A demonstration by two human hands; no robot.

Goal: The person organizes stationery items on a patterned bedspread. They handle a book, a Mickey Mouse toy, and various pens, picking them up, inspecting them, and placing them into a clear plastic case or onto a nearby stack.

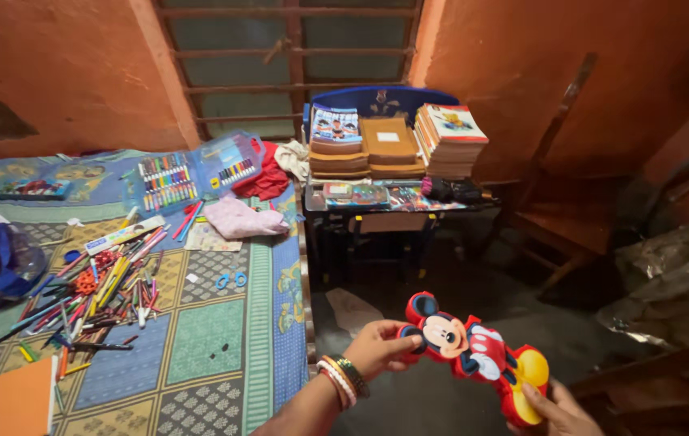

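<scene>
Orange-walled room, patterned bedspread (207, 339) beside you. Left hand (377, 347) pinches cartoon-mouse case (474, 351) at head; right hand (558, 408) grips feet end. Keep it level, both grips firm.

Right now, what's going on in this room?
A person holds a red cartoon-mouse-shaped case in both hands: the left hand at the head end, the right hand at the yellow foot end. To the left, a patterned bedspread is strewn with loose pencils and pens, blue scissors and an open marker set. Ahead, a small desk carries stacks of books.
</scene>
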